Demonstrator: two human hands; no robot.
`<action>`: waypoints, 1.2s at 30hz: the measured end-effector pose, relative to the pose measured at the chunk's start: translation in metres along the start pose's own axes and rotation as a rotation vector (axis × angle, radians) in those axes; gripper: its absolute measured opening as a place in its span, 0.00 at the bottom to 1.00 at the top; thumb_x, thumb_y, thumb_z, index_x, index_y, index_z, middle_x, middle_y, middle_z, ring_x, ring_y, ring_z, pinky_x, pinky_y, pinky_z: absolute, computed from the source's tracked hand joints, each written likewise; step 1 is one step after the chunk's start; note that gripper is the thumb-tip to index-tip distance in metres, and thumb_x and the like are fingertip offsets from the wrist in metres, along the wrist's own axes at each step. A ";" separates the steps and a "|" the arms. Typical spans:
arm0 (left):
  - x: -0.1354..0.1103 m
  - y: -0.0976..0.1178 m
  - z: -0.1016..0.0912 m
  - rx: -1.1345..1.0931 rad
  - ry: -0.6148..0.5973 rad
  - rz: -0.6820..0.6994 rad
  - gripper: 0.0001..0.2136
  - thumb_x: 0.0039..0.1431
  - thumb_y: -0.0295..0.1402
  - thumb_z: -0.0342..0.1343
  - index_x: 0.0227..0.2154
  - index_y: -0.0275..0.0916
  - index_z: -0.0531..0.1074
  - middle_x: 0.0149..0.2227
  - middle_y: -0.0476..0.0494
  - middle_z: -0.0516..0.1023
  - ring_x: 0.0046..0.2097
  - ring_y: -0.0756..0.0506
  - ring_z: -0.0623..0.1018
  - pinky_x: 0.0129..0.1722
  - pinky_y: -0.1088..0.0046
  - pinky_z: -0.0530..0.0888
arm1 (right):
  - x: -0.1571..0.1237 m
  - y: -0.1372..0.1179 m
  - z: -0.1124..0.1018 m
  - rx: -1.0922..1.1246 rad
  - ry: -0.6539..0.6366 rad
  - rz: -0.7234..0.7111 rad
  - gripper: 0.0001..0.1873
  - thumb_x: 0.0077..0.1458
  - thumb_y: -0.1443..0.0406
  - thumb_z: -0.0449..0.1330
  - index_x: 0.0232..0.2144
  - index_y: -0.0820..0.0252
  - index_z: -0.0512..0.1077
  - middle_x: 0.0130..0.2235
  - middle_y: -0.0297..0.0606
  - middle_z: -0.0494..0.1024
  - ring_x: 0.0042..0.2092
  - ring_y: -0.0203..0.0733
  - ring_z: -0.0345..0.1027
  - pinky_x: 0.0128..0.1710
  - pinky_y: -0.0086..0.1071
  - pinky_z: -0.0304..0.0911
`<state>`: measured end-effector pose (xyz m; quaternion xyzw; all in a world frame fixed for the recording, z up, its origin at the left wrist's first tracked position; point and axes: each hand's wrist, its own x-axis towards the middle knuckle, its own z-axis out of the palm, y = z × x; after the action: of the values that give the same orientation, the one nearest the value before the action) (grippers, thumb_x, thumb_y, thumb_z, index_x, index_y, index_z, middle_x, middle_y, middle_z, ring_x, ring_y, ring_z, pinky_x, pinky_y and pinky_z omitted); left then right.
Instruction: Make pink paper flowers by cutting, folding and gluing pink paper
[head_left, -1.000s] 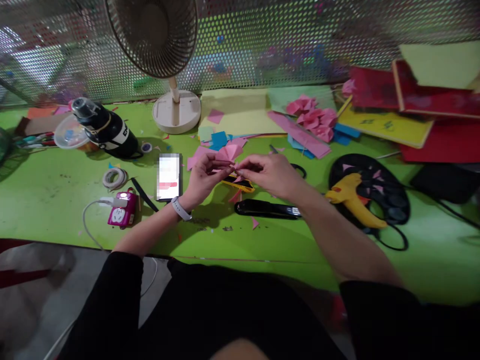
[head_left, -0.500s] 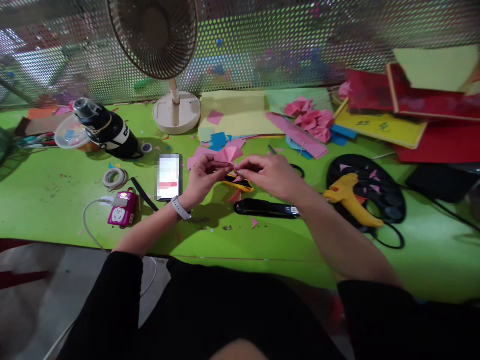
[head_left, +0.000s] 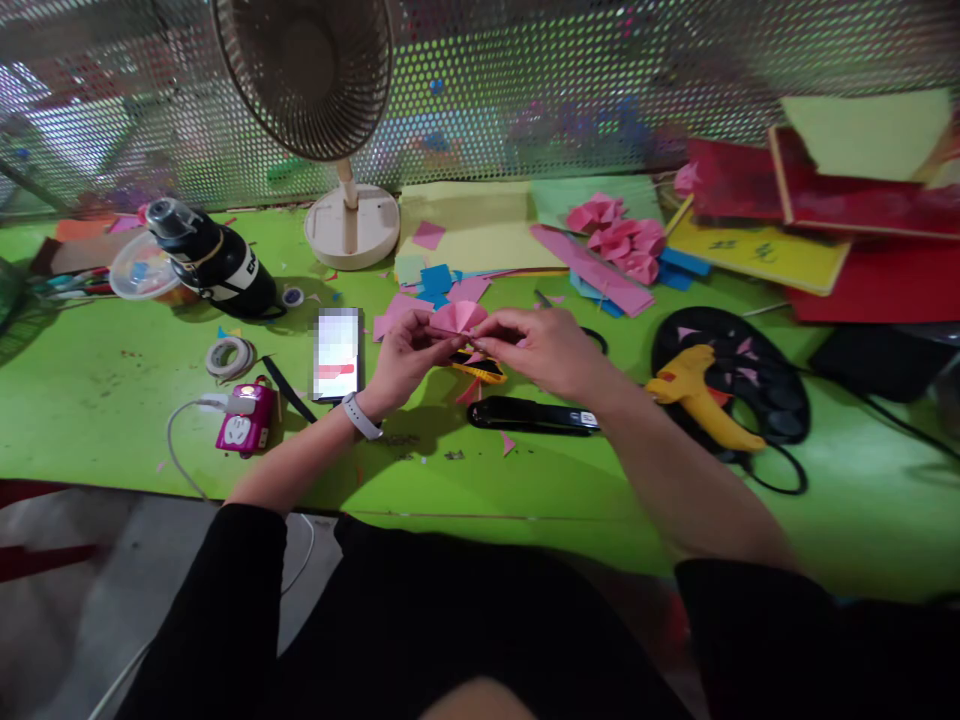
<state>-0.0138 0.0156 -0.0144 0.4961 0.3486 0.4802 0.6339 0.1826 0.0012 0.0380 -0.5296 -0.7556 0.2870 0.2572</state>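
Between my two hands is a pink folded paper piece [head_left: 459, 317], fanned out with creases at its upper side. My left hand [head_left: 411, 358] pinches its lower left edge with thumb and fingers. The fingertips of my right hand [head_left: 529, 348] are closed on its lower right edge, almost touching the left ones. Just under the hands lies a yellow and black cutter [head_left: 486, 374], partly covered. A black stapler [head_left: 525, 414] rests nearer to me, below my right wrist. Pink paper sheets [head_left: 396, 316] lie behind my left hand.
A phone [head_left: 337, 355], tape roll [head_left: 229, 357] and pink power adapter [head_left: 244, 420] are on the left. Behind stand a black bottle [head_left: 225, 268] and a fan [head_left: 352, 228]. At right are a yellow glue gun [head_left: 701, 400] on a black palette [head_left: 787, 400] and pink paper flowers [head_left: 626, 240].
The pink paper between my fingers has spread into a rounder fan facing up. My hands stay almost in the same place, with only the fingertips shifting slightly.
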 end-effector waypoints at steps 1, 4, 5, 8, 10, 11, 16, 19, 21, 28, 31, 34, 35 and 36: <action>0.000 0.000 0.000 0.001 0.003 0.004 0.19 0.49 0.36 0.71 0.35 0.38 0.65 0.33 0.47 0.81 0.34 0.50 0.82 0.32 0.74 0.79 | 0.000 0.000 -0.001 0.014 -0.002 0.006 0.09 0.58 0.62 0.61 0.38 0.57 0.80 0.37 0.39 0.84 0.35 0.44 0.77 0.36 0.37 0.71; 0.000 0.001 0.000 -0.004 0.016 0.017 0.20 0.48 0.37 0.72 0.35 0.37 0.66 0.33 0.48 0.81 0.34 0.50 0.82 0.31 0.76 0.79 | 0.000 0.001 -0.003 0.095 -0.010 0.039 0.09 0.56 0.61 0.63 0.38 0.58 0.79 0.37 0.40 0.84 0.36 0.43 0.77 0.38 0.37 0.72; 0.000 0.001 0.001 -0.013 0.025 0.019 0.20 0.48 0.37 0.72 0.35 0.37 0.66 0.33 0.49 0.81 0.34 0.51 0.82 0.31 0.77 0.78 | 0.001 0.003 -0.004 0.138 -0.021 0.060 0.10 0.55 0.60 0.64 0.38 0.58 0.79 0.37 0.41 0.84 0.36 0.44 0.77 0.38 0.38 0.73; 0.000 0.000 0.001 -0.061 0.048 0.016 0.18 0.49 0.36 0.71 0.34 0.38 0.66 0.33 0.49 0.81 0.34 0.52 0.82 0.32 0.77 0.78 | 0.003 0.008 -0.004 0.320 -0.096 0.134 0.13 0.53 0.58 0.66 0.39 0.58 0.78 0.39 0.42 0.83 0.39 0.45 0.78 0.40 0.39 0.74; 0.000 0.000 0.001 -0.076 0.044 0.026 0.18 0.49 0.35 0.71 0.34 0.38 0.66 0.33 0.50 0.81 0.35 0.52 0.82 0.34 0.76 0.79 | 0.005 0.010 -0.002 0.452 -0.165 0.172 0.14 0.54 0.57 0.66 0.40 0.58 0.78 0.41 0.42 0.83 0.41 0.45 0.78 0.42 0.39 0.75; 0.000 -0.001 0.001 -0.079 0.039 0.036 0.17 0.49 0.34 0.71 0.35 0.38 0.67 0.33 0.50 0.81 0.35 0.51 0.82 0.36 0.75 0.79 | 0.006 0.011 -0.001 0.505 -0.192 0.180 0.14 0.54 0.57 0.66 0.41 0.58 0.78 0.41 0.42 0.83 0.41 0.44 0.78 0.42 0.39 0.75; 0.000 -0.002 0.001 -0.091 0.017 0.071 0.18 0.49 0.35 0.72 0.35 0.38 0.67 0.34 0.50 0.81 0.37 0.51 0.82 0.41 0.72 0.79 | 0.008 0.011 0.003 0.644 -0.228 0.174 0.15 0.54 0.53 0.66 0.36 0.59 0.78 0.35 0.40 0.82 0.35 0.40 0.77 0.40 0.37 0.75; 0.000 -0.002 0.001 -0.097 0.033 0.080 0.18 0.48 0.35 0.72 0.35 0.38 0.67 0.34 0.50 0.81 0.38 0.51 0.82 0.43 0.72 0.79 | 0.007 0.011 0.002 0.681 -0.202 0.188 0.16 0.51 0.53 0.68 0.35 0.58 0.77 0.33 0.39 0.82 0.35 0.39 0.77 0.40 0.36 0.74; 0.000 -0.002 0.001 -0.104 0.034 0.085 0.19 0.48 0.34 0.72 0.35 0.38 0.67 0.34 0.50 0.82 0.38 0.50 0.83 0.44 0.71 0.79 | 0.007 0.011 0.002 0.687 -0.188 0.193 0.17 0.50 0.53 0.69 0.35 0.58 0.77 0.33 0.39 0.82 0.34 0.39 0.77 0.39 0.35 0.74; -0.001 -0.001 0.003 -0.118 0.042 0.075 0.18 0.47 0.33 0.72 0.35 0.38 0.68 0.34 0.49 0.82 0.38 0.50 0.83 0.45 0.70 0.79 | 0.007 0.011 0.004 0.665 -0.136 0.197 0.17 0.47 0.53 0.71 0.34 0.59 0.77 0.31 0.38 0.82 0.32 0.38 0.76 0.37 0.35 0.74; -0.001 -0.001 0.003 -0.109 0.046 0.073 0.18 0.48 0.33 0.72 0.35 0.37 0.67 0.34 0.49 0.82 0.38 0.50 0.83 0.45 0.70 0.79 | 0.008 0.011 0.005 0.633 -0.123 0.199 0.18 0.47 0.52 0.70 0.34 0.59 0.77 0.31 0.38 0.82 0.31 0.38 0.76 0.36 0.35 0.74; -0.001 0.000 0.002 -0.096 0.052 0.085 0.18 0.48 0.34 0.72 0.35 0.38 0.67 0.33 0.49 0.81 0.38 0.50 0.82 0.45 0.70 0.78 | 0.007 0.010 0.004 0.602 -0.106 0.187 0.18 0.48 0.51 0.69 0.34 0.59 0.77 0.31 0.38 0.82 0.31 0.38 0.76 0.35 0.34 0.73; -0.001 0.000 0.002 -0.090 0.050 0.090 0.18 0.48 0.35 0.72 0.35 0.38 0.67 0.33 0.49 0.81 0.38 0.50 0.82 0.45 0.70 0.78 | 0.006 0.009 0.003 0.589 -0.107 0.185 0.18 0.48 0.51 0.69 0.34 0.59 0.77 0.31 0.38 0.82 0.32 0.38 0.76 0.35 0.34 0.73; 0.000 -0.001 0.002 -0.081 0.043 0.094 0.18 0.49 0.35 0.72 0.35 0.38 0.67 0.34 0.49 0.81 0.38 0.50 0.82 0.45 0.70 0.78 | 0.005 0.008 0.001 0.577 -0.111 0.183 0.18 0.49 0.51 0.68 0.34 0.59 0.77 0.31 0.39 0.82 0.32 0.38 0.76 0.35 0.34 0.73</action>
<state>-0.0122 0.0147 -0.0146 0.4755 0.3188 0.5338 0.6223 0.1857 0.0085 0.0322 -0.4841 -0.6051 0.5402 0.3280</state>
